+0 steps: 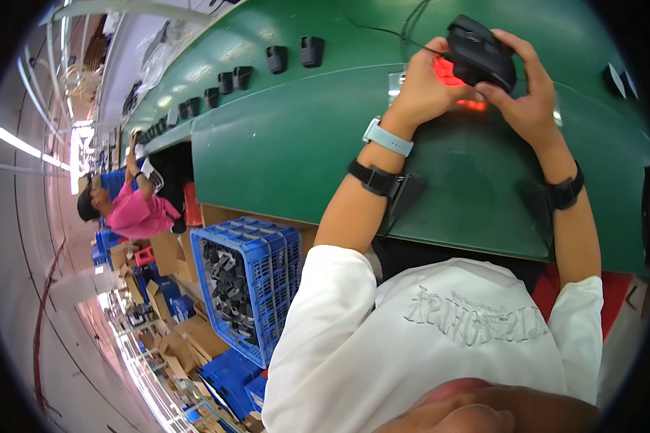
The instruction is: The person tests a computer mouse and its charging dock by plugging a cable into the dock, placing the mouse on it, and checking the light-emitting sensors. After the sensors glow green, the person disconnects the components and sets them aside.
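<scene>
A black rounded, palm-sized device is held up between my two hands above the green table; I cannot make out its exact kind. My left hand is closed on its left side, and a bright red glow lights up those fingers and the tabletop below. On its right side my right hand grips it, thumb in front and fingers behind. A thin black cable runs beside the device at the far side. The underside of the device is mostly hidden.
Several black plastic pieces stand in a row along the green table toward the far left. A blue crate full of black parts sits left of me. Beyond it, a person in pink works at the same table, near cardboard boxes.
</scene>
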Demonstrator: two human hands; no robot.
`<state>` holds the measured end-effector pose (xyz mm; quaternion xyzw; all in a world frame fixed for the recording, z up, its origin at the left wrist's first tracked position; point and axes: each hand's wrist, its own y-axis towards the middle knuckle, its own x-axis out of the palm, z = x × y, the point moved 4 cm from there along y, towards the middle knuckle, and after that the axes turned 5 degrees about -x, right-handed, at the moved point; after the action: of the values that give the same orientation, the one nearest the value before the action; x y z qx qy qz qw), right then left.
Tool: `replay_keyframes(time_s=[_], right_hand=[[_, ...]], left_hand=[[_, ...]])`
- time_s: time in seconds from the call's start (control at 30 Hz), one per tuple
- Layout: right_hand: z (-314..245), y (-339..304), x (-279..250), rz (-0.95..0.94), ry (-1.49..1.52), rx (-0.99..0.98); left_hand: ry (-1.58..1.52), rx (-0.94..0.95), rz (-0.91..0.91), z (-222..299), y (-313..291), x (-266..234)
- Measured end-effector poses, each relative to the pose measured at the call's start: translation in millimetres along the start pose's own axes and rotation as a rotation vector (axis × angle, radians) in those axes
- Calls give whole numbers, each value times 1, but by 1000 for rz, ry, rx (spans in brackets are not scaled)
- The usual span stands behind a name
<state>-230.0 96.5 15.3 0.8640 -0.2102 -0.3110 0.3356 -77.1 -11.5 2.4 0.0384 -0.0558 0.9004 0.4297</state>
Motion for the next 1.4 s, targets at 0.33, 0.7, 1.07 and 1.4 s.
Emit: replay_keyframes(time_s=[0.33,0.7,1.07,1.4], right_hand=[[-27,16,6,23,44,-280],[-12,10,6,70,163,-43],[-12,1,22,-601,205,-106],[-5,8,11,-257,300,102]], left_hand=[[94,116,28,-10,-4,-16],[-151,136,-1,0,-11,-8],[268,558,449,20,-17,-38],[583,758,465,21,-17,-35]])
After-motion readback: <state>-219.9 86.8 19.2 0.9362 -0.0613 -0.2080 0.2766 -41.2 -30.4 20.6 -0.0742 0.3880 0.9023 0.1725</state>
